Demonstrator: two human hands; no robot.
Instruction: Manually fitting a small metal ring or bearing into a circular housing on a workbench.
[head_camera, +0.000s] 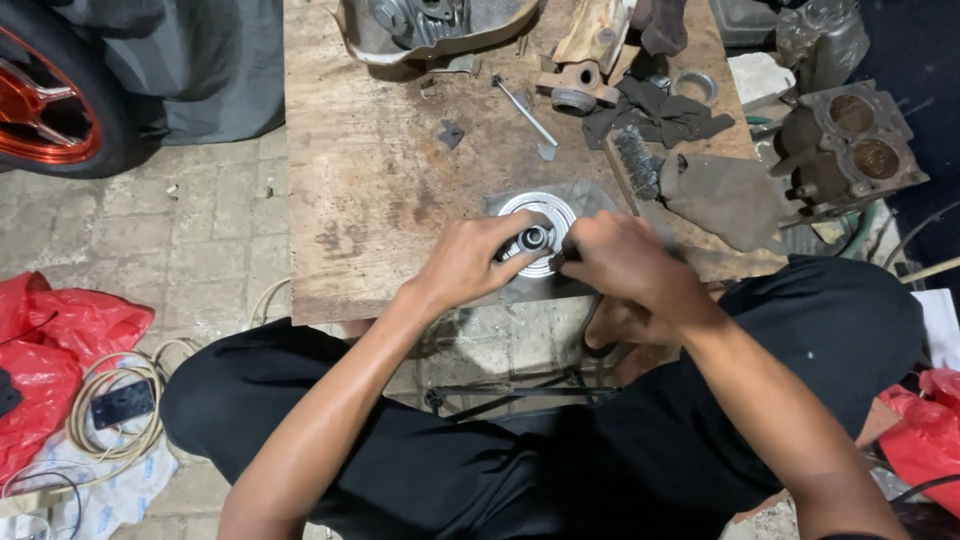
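A round silver metal disc (527, 209) with a central hub lies near the front edge of a worn wooden board (370, 180). My left hand (470, 262) grips the short dark hub shaft (535, 238) that stands up from the disc's middle. My right hand (620, 260) is closed right beside it, its fingertips pinched on something small and dark at the disc's right edge; I cannot tell what it is. Both forearms reach in over my black trousers.
On the board lie a wire brush (634, 160), dark rags (665, 110), a thin metal rod (524, 110), a rusty bracket (578, 88) and a metal cover (430, 30). An engine block (850, 140) sits to the right, an orange-rimmed wheel (45, 100) far left, red plastic bags (55, 340) and cable on the paving.
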